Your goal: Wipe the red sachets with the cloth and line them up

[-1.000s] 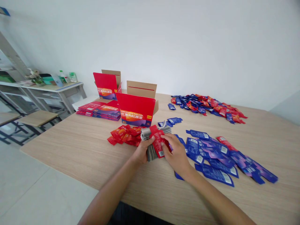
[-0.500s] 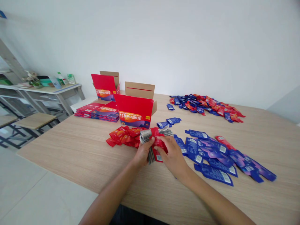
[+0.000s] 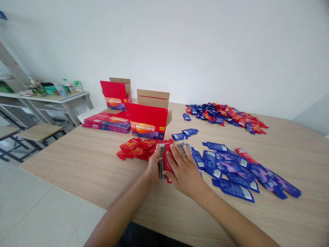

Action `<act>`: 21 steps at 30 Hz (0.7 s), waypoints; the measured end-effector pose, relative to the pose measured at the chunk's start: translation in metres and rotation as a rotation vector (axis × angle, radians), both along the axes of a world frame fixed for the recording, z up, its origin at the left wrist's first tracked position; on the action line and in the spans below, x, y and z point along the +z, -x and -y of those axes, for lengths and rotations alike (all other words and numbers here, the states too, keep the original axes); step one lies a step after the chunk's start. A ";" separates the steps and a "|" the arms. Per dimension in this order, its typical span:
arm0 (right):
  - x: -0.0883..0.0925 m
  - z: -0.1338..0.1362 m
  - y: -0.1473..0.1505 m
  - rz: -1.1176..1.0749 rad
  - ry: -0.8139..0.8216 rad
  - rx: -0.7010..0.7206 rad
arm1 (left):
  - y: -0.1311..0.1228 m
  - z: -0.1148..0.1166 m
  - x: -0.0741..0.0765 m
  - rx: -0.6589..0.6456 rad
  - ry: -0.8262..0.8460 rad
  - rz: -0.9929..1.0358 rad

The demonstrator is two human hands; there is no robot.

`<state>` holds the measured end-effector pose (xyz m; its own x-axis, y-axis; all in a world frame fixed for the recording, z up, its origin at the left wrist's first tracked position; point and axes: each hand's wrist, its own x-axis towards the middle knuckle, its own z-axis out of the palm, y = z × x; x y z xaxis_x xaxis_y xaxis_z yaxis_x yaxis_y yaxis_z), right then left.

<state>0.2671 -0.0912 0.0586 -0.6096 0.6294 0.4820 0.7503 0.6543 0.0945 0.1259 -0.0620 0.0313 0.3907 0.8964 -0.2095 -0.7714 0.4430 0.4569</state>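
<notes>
My left hand (image 3: 153,167) grips a stack of sachets (image 3: 161,156) from its left side, over the table's front part. The edges of the stack look grey and layered, and a red sachet (image 3: 167,164) lies across the top. My right hand (image 3: 183,168) rests flat on that red sachet with its fingers stretched out and the thumb along the near side. Part of the stack is hidden under this hand. Just behind and left of it is a heap of red sachets (image 3: 138,147). To the right lie several blue sachets (image 3: 221,161), spread flat.
Two red cartons (image 3: 147,120) (image 3: 113,94) stand with raised flaps at the back left. Beside them is a pile of flattened red cartons (image 3: 106,121). A mixed heap of blue and red sachets (image 3: 221,115) lies near the wall. Stools (image 3: 39,132) stand left of the table.
My right hand's fingers were curled at the red sachet; now they lie flat over it. The stack has tilted and come slightly lower, with my left hand still holding it.
</notes>
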 end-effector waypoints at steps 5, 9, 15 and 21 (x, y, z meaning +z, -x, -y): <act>-0.002 0.005 0.005 0.031 -0.019 -0.106 | -0.001 0.002 0.003 -0.018 -0.085 0.037; 0.000 0.002 0.003 0.015 -0.030 -0.168 | -0.005 0.006 0.006 -0.061 -0.083 0.062; -0.005 -0.004 -0.002 -0.063 0.004 -0.125 | -0.003 0.008 0.009 -0.151 -0.052 0.118; -0.013 -0.009 -0.005 -0.246 -0.028 0.018 | -0.004 0.010 0.012 -0.156 -0.055 0.161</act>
<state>0.2719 -0.0825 0.0458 -0.4827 0.6040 0.6342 0.7415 0.6672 -0.0711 0.1302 -0.0717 0.0429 0.5501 0.8306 -0.0860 -0.7602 0.5408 0.3599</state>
